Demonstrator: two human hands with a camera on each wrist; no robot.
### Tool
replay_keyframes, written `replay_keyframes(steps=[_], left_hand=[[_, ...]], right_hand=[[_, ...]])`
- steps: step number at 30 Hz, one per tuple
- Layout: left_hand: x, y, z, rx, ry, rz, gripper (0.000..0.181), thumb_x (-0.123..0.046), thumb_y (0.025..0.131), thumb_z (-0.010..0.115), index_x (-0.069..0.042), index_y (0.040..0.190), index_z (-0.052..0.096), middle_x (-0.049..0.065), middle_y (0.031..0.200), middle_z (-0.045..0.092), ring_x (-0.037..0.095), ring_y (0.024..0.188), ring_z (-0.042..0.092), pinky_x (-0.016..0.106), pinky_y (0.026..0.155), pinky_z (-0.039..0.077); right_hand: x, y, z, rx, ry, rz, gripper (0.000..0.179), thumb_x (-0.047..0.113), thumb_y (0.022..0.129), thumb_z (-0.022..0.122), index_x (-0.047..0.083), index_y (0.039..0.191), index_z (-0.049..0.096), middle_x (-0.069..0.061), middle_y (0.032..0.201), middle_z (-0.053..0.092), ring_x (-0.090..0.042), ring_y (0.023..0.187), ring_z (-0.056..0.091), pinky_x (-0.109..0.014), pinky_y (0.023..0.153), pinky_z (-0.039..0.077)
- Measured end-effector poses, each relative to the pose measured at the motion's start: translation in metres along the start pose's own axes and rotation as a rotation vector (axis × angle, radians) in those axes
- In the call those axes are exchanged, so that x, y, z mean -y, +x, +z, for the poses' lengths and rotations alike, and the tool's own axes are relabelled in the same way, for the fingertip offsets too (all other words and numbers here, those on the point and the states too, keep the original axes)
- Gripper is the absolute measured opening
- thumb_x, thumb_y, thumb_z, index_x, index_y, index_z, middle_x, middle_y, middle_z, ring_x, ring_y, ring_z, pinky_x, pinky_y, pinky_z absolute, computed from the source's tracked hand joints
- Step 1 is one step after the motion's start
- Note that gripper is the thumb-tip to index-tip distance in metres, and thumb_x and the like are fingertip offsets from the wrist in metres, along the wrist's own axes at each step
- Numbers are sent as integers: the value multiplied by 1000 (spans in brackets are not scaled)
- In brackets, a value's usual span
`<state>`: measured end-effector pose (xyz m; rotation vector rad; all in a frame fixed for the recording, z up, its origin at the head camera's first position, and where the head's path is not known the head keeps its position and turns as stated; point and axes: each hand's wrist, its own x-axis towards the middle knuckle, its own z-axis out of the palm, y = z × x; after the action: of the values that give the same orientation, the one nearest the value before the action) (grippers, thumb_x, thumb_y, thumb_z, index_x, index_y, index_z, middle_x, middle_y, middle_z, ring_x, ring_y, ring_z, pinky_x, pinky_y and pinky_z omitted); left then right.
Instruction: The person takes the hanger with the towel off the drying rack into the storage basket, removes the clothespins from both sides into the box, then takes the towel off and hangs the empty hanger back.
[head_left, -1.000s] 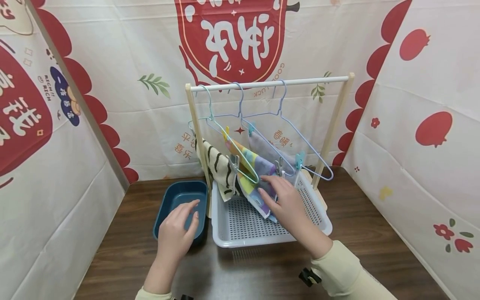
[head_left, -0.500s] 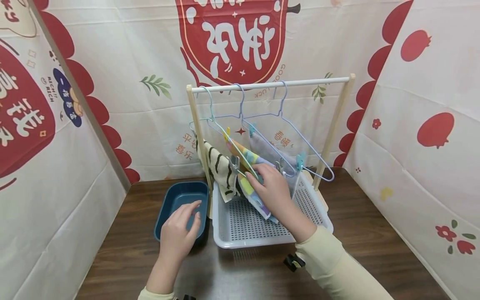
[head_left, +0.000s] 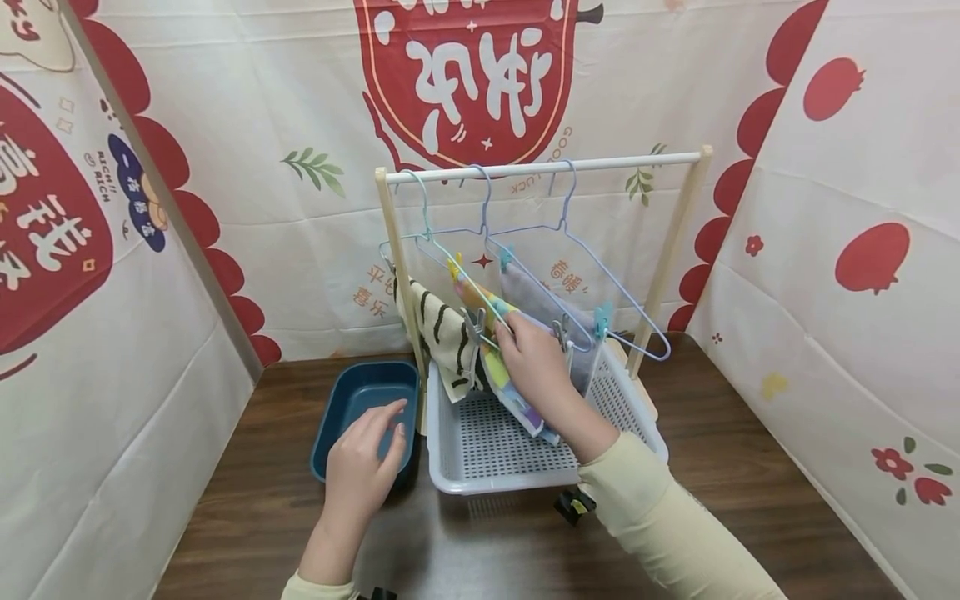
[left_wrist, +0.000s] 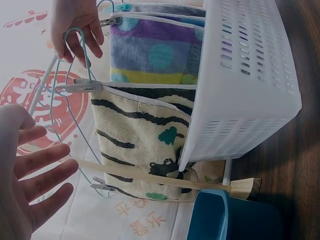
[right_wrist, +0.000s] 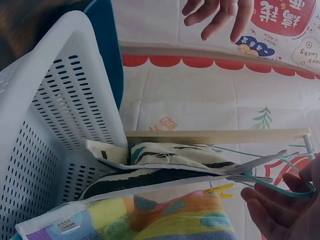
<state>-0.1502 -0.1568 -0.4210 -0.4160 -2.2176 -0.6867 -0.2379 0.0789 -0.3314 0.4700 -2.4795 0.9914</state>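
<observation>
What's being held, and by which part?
Thin mint-green triangular hanger, by its near lower corner, in the right grip; left grip holds nothing.

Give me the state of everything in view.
green hanger: hooked on rod
purple hangers: hooked on rod
striped towel: clipped to green hanger
multicolored towel: clipped, hanging
gray towel: clipped, hanging
white basket: upright, under towels
blue tub: upright, beside basket
left hand: relaxed, holding nothing
right hand: fingers around green hanger

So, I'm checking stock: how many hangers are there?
3, all on the rail in the head view: mint hanger leftmost, then the middle hanger, then the rightmost hanger.
</observation>
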Motion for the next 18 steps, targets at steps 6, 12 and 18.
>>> replay_keyframes(steps=[6,12,18], left_hand=[[2,0,-2,9,-6,-16,28,-10,89,66,-9,117,68,3,103,71,14,82,66,34,68,56],[2,-1,-4,24,1,-42,28,-12,89,66,-10,117,68,2,102,71,14,82,66,33,68,56],[3,2,-4,12,-2,-29,29,-10,88,68,-10,117,68,3,101,71,14,83,66,33,68,56]], right_hand=[[3,4,2,28,58,20,26,21,105,42,7,88,55,-4,74,60,-16,55,54,-33,50,44],[4,6,5,-2,14,-8,26,17,106,35,2,96,54,-13,84,65,-23,65,55,-35,56,45],[5,7,6,-58,7,-51,25,15,106,35,2,94,53,-11,76,60,-24,61,53,-36,53,43]])
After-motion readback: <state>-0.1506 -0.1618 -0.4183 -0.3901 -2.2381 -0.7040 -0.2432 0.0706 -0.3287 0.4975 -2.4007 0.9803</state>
